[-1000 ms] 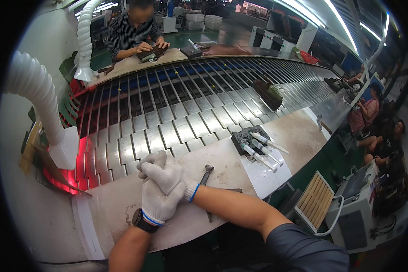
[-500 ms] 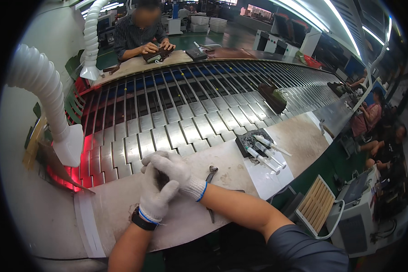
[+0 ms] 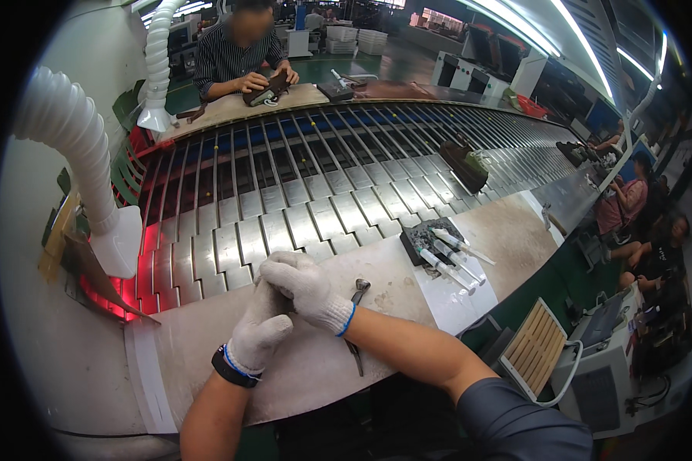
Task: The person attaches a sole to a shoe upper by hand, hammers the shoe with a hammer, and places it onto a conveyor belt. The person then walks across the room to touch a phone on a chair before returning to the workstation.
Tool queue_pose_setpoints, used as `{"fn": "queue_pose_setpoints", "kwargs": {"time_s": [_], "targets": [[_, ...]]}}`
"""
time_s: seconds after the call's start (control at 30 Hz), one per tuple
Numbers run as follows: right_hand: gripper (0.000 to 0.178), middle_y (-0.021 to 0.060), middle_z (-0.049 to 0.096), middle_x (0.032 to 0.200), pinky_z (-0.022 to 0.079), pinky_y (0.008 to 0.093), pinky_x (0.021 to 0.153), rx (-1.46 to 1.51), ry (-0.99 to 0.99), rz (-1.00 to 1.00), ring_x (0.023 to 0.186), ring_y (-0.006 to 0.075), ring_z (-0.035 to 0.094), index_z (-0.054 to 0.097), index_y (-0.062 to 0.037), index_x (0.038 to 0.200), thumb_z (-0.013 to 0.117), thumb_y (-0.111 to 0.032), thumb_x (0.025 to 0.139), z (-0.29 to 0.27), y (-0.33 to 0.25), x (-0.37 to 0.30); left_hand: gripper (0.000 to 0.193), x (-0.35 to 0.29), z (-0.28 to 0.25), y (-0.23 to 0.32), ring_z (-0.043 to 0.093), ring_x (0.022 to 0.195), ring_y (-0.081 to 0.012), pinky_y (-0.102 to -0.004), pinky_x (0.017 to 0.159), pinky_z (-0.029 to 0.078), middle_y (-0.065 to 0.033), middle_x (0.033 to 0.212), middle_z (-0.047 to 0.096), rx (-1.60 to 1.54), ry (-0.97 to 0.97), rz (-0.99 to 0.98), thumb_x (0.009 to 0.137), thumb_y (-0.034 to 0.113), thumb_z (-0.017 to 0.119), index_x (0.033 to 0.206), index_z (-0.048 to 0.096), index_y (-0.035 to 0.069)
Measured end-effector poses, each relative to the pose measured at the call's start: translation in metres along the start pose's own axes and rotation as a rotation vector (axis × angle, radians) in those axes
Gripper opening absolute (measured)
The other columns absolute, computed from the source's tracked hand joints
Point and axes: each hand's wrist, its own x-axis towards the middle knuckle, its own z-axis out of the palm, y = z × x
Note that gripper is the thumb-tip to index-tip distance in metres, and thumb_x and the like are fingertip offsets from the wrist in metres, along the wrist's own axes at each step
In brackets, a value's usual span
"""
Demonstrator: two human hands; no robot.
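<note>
Both my hands wear white knitted gloves and meet over the near bench. My right hand [image 3: 304, 286] is curled over the fingers of my left hand [image 3: 255, 334]. The left thumb stands apart, but the other left fingers are mostly hidden under the right glove. A dark gap shows between the palms; whether anything small lies in it I cannot make out. Just right of the gloves lies a dark metal tool [image 3: 359, 290] with a curved shiny head, its slim handle running partly under my right forearm.
Beyond the bench [image 3: 392, 288] runs a metal slat conveyor [image 3: 269, 230] carrying a dark shoe [image 3: 464, 165]. Several white syringe-like tubes [image 3: 447, 266] rest on a black pad [image 3: 417, 237]. A white hose nozzle [image 3: 115, 242] hangs at left. Across the conveyor a person handles another shoe [image 3: 267, 91].
My left hand has shifted slightly down and left, and my right hand slightly right; the gloves remain together. The shoe on the conveyor barely differs in place.
</note>
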Motion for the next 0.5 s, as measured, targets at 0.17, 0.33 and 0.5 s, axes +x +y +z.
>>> {"fn": "queue_pose_setpoints", "kwargs": {"time_s": [0.17, 0.33, 0.5], "targets": [[0.029, 0.0009, 0.065, 0.085, 0.044, 0.0264, 0.069, -0.040, 0.024, 0.036, 0.076, 0.0079, 0.053, 0.074, -0.0002, 0.095, 0.064, -0.027, 0.101, 0.003, -0.005, -0.002, 0.118, -0.003, 0.004, 0.003, 0.034, 0.157, -0.0266, -0.0417, 0.132, 0.024, -0.0108, 0.165, 0.039, -0.002, -0.022, -0.022, 0.084, 0.056, 0.083, 0.170, 0.021, 0.003], [0.030, 0.0027, 0.066, 0.088, 0.049, 0.0299, 0.074, 0.141, -0.032, 0.106, 0.081, 0.0112, 0.058, 0.073, 0.0002, 0.096, 0.064, -0.028, 0.102, 0.001, -0.010, -0.003, 0.116, -0.001, 0.000, 0.005, 0.036, 0.156, -0.0264, -0.0433, 0.131, 0.027, -0.0109, 0.164, 0.040, 0.032, -0.088, 0.005, 0.084, 0.054, 0.082, 0.170, 0.023, 0.004], [0.038, 0.0058, 0.069, 0.103, 0.053, 0.0286, 0.081, 0.114, -0.037, 0.033, 0.091, 0.0127, 0.064, 0.070, 0.0014, 0.125, 0.062, -0.030, 0.105, 0.011, -0.003, -0.003, 0.104, -0.009, -0.022, 0.004, 0.047, 0.149, -0.0258, -0.0416, 0.126, 0.036, -0.0098, 0.158, 0.049, 0.029, -0.034, -0.078, 0.085, 0.053, 0.084, 0.165, 0.036, 0.007]]}}
